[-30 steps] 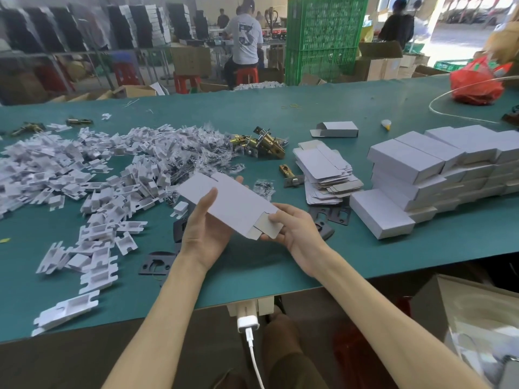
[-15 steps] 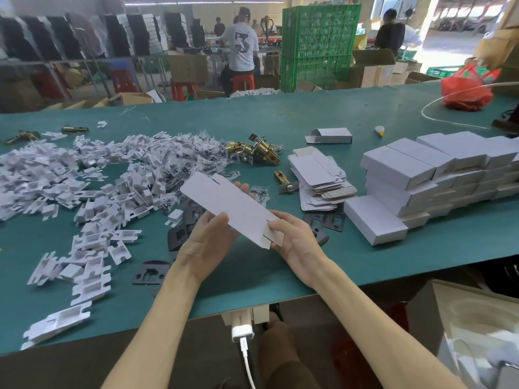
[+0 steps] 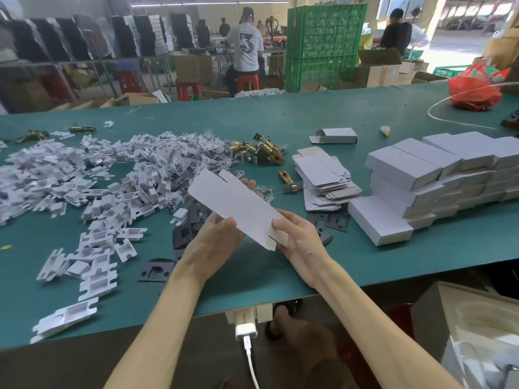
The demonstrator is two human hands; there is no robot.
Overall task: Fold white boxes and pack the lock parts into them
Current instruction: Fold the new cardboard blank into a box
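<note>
I hold a flat white box blank [image 3: 236, 204] above the green table [image 3: 365, 256], tilted from upper left to lower right. My left hand [image 3: 213, 242] grips its long edge from below, fingertips showing past the far side. My right hand [image 3: 297, 237] pinches the near end with its brown flaps. A pile of unfolded blanks [image 3: 323, 178] lies to the right. Brass lock latches [image 3: 264, 150] lie behind the blank. Black strike plates [image 3: 156, 269] lie under my hands.
Folded white boxes [image 3: 438, 181] are stacked at the right, one open box [image 3: 335, 135] behind. A wide heap of white card inserts and bagged screws [image 3: 92, 178] covers the left. A red bag [image 3: 474, 91] sits far right. People work beyond the table.
The blank has risen slightly and turned flatter toward me. My right hand has folded the end flap under and shifted its pinch; the left hand keeps its hold.
</note>
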